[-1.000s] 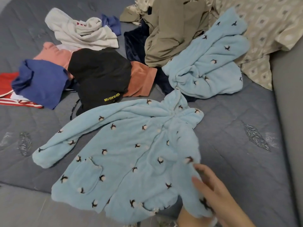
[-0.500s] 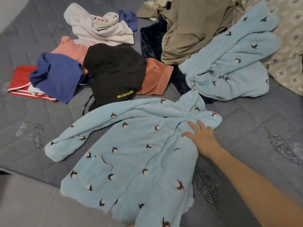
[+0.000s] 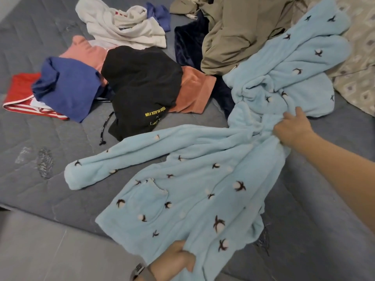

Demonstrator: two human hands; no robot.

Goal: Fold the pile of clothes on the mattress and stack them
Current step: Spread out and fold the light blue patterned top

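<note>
A light blue fleece pyjama top (image 3: pixel 192 191) with a dark flower print lies spread on the grey mattress (image 3: pixel 50 155), one sleeve stretched to the left, a pocket facing up. My right hand (image 3: pixel 292 126) grips the bunched collar end of the top. My left hand (image 3: pixel 174 260) grips its bottom hem at the mattress's front edge. Matching light blue trousers (image 3: pixel 288 63) lie crumpled just behind the collar. The unfolded pile sits behind: a black garment (image 3: pixel 142 84), a blue one (image 3: pixel 69 88), an orange one (image 3: pixel 194 90) and a white one (image 3: pixel 121 25).
An olive jacket (image 3: pixel 239 35) and a dark navy garment (image 3: pixel 188 45) lie at the back. Red striped shorts (image 3: pixel 22 98) sit at the far left. A patterned beige sheet (image 3: pixel 359 63) covers the right rear. Grey floor (image 3: pixel 50 250) shows at the lower left.
My right hand moved from the top's shoulder to its collar and now grips it. My left hand has taken hold of the hem, and the right side of the top has been folded in.
</note>
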